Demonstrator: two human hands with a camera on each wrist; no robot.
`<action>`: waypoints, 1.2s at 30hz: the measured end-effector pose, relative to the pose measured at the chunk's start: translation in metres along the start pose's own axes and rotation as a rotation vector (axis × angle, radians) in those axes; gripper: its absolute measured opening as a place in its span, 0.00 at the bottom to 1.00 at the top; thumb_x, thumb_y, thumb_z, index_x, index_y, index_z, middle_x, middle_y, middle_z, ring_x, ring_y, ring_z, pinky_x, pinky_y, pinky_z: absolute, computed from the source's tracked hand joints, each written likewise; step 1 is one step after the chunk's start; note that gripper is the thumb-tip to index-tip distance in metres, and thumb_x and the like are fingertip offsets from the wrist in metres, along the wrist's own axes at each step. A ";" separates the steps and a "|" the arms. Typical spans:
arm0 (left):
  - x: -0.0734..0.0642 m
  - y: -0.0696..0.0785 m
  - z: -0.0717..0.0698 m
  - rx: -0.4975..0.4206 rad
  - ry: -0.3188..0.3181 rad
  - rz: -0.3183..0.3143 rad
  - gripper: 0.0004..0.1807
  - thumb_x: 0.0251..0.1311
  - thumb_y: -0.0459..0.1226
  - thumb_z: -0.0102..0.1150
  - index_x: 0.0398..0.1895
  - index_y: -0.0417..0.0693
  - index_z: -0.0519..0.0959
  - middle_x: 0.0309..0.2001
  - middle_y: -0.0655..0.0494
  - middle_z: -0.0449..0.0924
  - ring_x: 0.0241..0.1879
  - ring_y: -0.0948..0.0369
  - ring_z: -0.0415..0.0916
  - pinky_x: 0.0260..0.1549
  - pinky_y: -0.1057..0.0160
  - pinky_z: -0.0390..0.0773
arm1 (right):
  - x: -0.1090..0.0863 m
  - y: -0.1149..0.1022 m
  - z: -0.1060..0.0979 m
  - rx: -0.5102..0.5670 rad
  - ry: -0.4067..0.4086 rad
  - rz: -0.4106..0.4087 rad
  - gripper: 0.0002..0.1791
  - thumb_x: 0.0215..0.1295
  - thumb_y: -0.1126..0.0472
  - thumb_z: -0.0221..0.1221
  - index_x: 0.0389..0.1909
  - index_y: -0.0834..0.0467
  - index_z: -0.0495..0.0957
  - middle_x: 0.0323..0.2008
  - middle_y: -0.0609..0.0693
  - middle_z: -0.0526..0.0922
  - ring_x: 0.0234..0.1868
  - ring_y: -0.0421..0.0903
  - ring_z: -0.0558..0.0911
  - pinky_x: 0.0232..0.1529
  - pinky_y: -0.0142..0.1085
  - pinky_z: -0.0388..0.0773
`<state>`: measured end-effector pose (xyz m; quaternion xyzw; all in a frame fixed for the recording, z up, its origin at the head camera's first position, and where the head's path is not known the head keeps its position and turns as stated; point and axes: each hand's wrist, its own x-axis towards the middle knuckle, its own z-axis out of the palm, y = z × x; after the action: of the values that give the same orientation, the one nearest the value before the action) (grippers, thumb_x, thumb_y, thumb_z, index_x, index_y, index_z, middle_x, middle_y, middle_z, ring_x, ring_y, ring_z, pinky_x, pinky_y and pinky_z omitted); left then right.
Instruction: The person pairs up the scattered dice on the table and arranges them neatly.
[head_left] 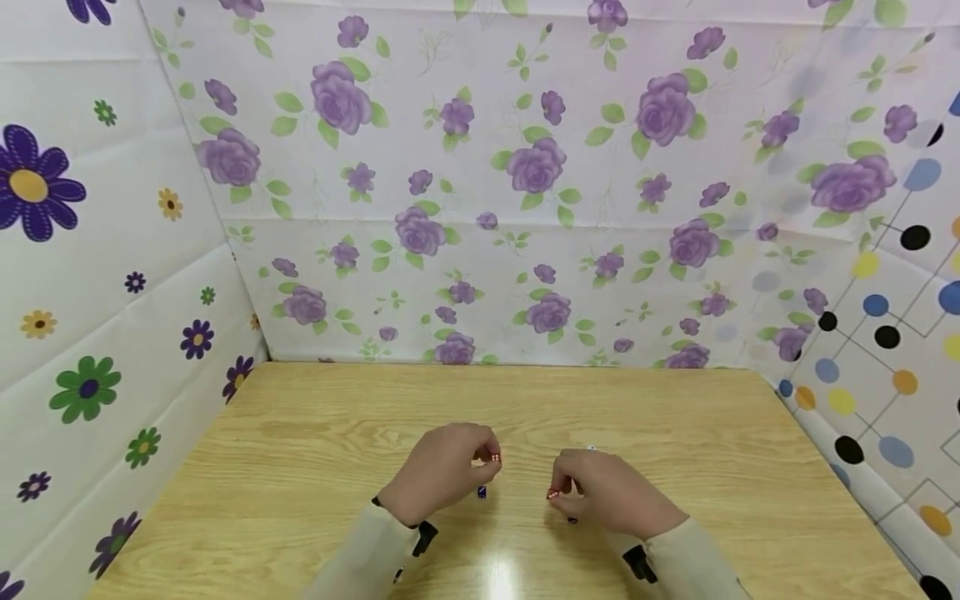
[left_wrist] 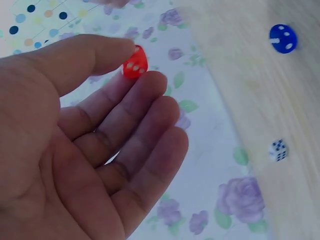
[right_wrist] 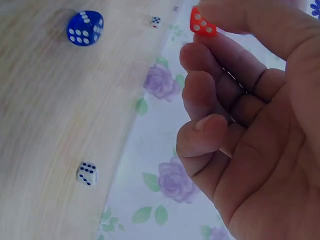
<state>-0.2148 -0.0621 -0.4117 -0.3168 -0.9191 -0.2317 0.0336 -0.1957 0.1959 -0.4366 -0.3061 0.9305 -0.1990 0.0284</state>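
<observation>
Between thumb and forefinger my left hand [head_left: 447,471] pinches a red die [head_left: 496,457] with white pips, raised over the table. My right hand [head_left: 611,490] likewise pinches a second red die [head_left: 552,494]. A blue die [head_left: 482,492] lies on the wood just below the left fingertips. Another blue die [head_left: 572,520] sits under the right hand, partly hidden by it; in the right wrist view a blue die [right_wrist: 85,28] shows more fully. Beyond the right knuckles a white die [head_left: 592,448] peeks out. The left wrist view also has a white die [left_wrist: 278,150] with dark pips.
The light wooden table [head_left: 315,417] ends at a rear cloth [head_left: 487,275] printed with purple roses. Flowered cloth [head_left: 112,333] stands on the left side, and dotted cloth [head_left: 885,367] on the right.
</observation>
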 end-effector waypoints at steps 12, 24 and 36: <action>-0.006 0.007 -0.008 -0.049 -0.179 0.030 0.04 0.57 0.43 0.64 0.26 0.64 0.79 0.24 0.76 0.74 0.24 0.75 0.71 0.31 0.70 0.73 | -0.001 -0.004 -0.004 0.066 -0.059 -0.004 0.04 0.58 0.50 0.65 0.26 0.37 0.79 0.26 0.28 0.74 0.25 0.29 0.71 0.26 0.28 0.70; -0.012 0.013 -0.002 -0.022 -0.348 0.133 0.07 0.50 0.39 0.67 0.22 0.64 0.79 0.22 0.77 0.73 0.22 0.77 0.70 0.26 0.76 0.71 | -0.001 -0.011 0.000 0.081 -0.114 -0.062 0.05 0.57 0.50 0.65 0.24 0.38 0.80 0.25 0.28 0.74 0.25 0.28 0.71 0.27 0.26 0.71; -0.012 0.018 0.021 0.001 -0.420 0.123 0.09 0.45 0.41 0.71 0.18 0.65 0.79 0.20 0.78 0.72 0.22 0.77 0.69 0.24 0.75 0.70 | 0.001 -0.016 0.017 0.095 -0.171 -0.188 0.05 0.57 0.54 0.66 0.24 0.41 0.81 0.26 0.28 0.75 0.25 0.26 0.72 0.29 0.23 0.71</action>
<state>-0.1923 -0.0471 -0.4261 -0.4135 -0.8850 -0.1579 -0.1443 -0.1845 0.1779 -0.4459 -0.4063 0.8814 -0.2179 0.1031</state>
